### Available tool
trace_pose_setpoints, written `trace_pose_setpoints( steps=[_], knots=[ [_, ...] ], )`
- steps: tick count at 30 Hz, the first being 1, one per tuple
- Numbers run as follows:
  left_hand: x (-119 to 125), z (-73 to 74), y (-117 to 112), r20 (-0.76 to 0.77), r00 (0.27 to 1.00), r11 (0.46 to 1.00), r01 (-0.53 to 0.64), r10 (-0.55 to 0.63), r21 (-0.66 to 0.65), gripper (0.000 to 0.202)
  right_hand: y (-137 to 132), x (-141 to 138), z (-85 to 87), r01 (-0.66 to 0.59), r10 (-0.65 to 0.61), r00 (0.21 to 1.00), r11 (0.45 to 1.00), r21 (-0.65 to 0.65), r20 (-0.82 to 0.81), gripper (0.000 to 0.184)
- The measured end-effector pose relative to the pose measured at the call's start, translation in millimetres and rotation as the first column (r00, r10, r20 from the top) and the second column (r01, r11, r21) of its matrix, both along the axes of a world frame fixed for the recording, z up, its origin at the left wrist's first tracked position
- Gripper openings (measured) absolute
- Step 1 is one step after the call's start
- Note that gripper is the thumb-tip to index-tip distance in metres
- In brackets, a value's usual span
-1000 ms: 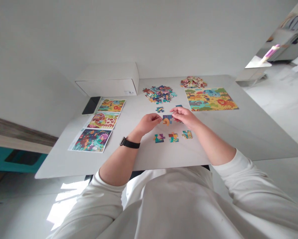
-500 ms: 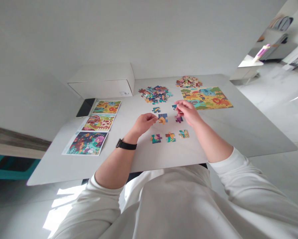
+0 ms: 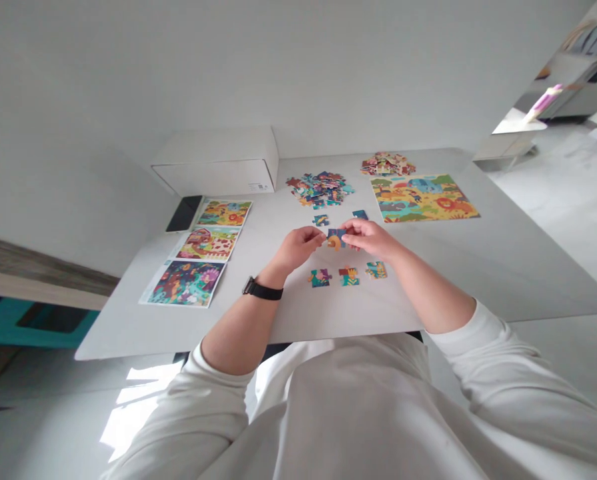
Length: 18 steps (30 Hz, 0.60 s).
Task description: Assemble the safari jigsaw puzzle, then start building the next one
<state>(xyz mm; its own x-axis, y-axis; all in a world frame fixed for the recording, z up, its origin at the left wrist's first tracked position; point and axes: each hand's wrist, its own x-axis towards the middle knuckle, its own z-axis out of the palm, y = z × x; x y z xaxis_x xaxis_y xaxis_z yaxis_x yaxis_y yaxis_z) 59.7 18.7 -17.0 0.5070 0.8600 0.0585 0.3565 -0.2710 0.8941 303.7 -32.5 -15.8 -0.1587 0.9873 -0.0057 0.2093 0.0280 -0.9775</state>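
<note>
A puzzle piece (image 3: 335,239) in blue with an orange shape lies between my two hands. My left hand (image 3: 301,248) is closed in a pinch at its left edge. Fingers of my right hand (image 3: 371,239) are pinched at its right edge, covering the spot where a purple piece lay. Above them are a blue-and-yellow piece (image 3: 321,220) and a dark blue piece (image 3: 360,215). Below, a teal-purple piece (image 3: 320,278), a teal piece with orange (image 3: 349,277) and a teal-yellow piece (image 3: 376,270) form a row.
At the back are a pile of dark puzzle pieces (image 3: 321,189) and a paler pile (image 3: 388,164). An animal picture (image 3: 426,198) lies right. A picture sheet (image 3: 208,243), phone (image 3: 184,213) and white box (image 3: 218,175) occupy the left of the table (image 3: 258,320).
My right hand has left the dark blue piece and come down and left to the orange-and-blue piece. My left hand stays beside that piece. The view has shifted slightly.
</note>
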Motion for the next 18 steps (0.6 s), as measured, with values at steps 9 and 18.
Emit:
trace_pose_setpoints(
  steps=[9, 18],
  knots=[
    [1.4, 1.3, -3.9, 0.065, 0.997, 0.999, 0.05, -0.051, 0.006, 0.034, -1.3, 0.2, -2.3, -0.012, 0.012, 1.0, 1.0, -0.025, 0.012, 0.042],
    [3.3, -0.2, -6.0, -0.04, 0.989, 0.988, 0.143, -0.141, 0.058, 0.036, -1.1, 1.5, -1.6, 0.124, -0.124, 0.992, 0.992, -0.002, -0.033, 0.048]
  ],
)
